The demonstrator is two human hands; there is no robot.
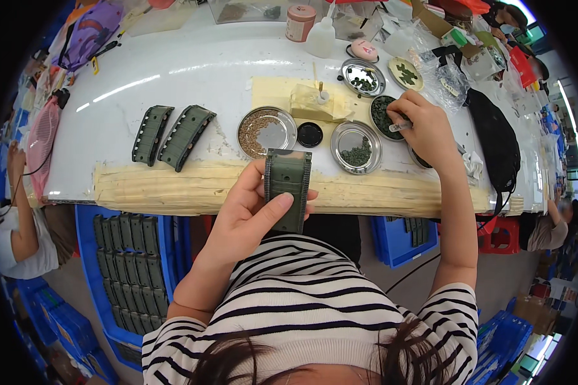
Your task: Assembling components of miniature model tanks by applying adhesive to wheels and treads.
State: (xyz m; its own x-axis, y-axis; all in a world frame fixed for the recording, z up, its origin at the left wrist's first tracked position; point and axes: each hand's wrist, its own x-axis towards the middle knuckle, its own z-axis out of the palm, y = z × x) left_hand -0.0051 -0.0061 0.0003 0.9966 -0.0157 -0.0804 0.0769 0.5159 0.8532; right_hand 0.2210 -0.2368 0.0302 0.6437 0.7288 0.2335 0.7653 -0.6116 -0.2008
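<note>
My left hand [250, 208] is wrapped round a dark green, slightly curved rectangular panel [288, 183] with ribbed edges, its thumb lying on the face. A brownish patch shows at the panel's top end. Farther right, my right hand [425, 125] is over a round dish of dark green bits [380, 114], fingertips pinched at its contents. A short, pale, see-through stick [401, 126] juts from under those fingers; its kind cannot be made out. Beside that dish stands a metal dish [374, 163] with green crumbs. Two similar green panels [185, 138] lie on the table at left.
A metal dish of brown grains [243, 138], a black lid [310, 135] and a yellow taped block [318, 102] stand mid-table. Behind are a white squeeze bottle [321, 38] and a pink tin [299, 24]. A blue crate [91, 273] of panels is below left.
</note>
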